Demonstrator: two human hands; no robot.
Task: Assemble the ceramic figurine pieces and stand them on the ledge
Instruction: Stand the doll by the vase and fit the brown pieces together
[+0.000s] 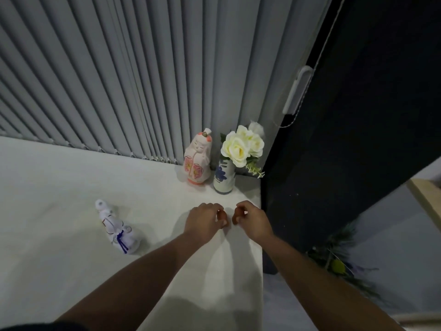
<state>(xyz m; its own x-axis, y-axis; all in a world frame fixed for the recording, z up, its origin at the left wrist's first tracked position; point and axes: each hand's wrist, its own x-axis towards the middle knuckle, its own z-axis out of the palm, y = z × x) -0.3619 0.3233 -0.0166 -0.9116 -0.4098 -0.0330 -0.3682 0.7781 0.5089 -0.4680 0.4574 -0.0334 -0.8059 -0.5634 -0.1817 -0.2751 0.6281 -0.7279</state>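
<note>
Both hands, left (205,219) and right (250,220), curl loosely, apparently empty; pink figurine (197,158) stands at 12 o'clock, white figurine (117,226) lies at 9, headless.

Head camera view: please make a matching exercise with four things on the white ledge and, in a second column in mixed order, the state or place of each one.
Column 1:
1. pink figurine
2. white figurine body
3. blue-patterned vase
4. left hand

Column 2:
A. lying on its side, no head on it
B. holds white flowers, near the ledge's right end
C. standing upright against the grey vertical blinds
D. fingers curled, close to the right hand, above the ledge

Pairs: 1-C, 2-A, 3-B, 4-D
</note>
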